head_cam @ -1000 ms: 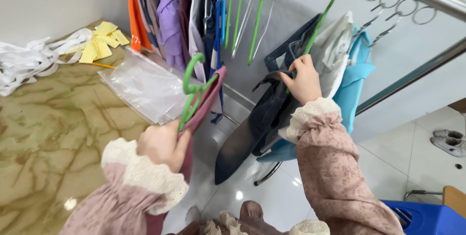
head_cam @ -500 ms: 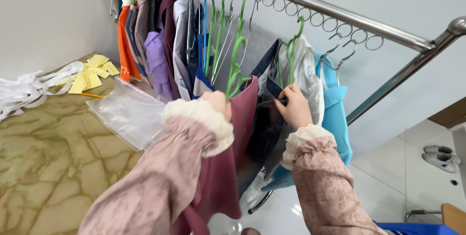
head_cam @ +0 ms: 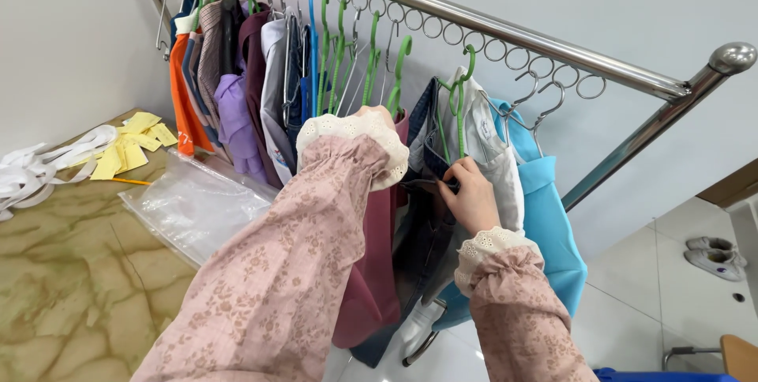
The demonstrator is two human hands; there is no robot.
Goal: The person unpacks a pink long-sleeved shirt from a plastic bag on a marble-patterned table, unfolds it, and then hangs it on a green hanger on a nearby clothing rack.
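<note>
Right hand (head_cam: 472, 196) pinching dark garment (head_cam: 426, 224) on rail (head_cam: 505, 31); left hand (head_cam: 379, 125) hidden behind cuff by maroon garment (head_cam: 375, 271), grip unclear.

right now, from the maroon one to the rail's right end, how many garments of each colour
maroon garment: 1
dark blue garment: 1
white garment: 1
light blue garment: 1
total: 4

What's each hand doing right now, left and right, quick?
Left hand: mostly hidden behind its lace cuff, up at the green hanger of the maroon garment; grip cannot be told.
Right hand: closed, pinching the dark garment.
</note>
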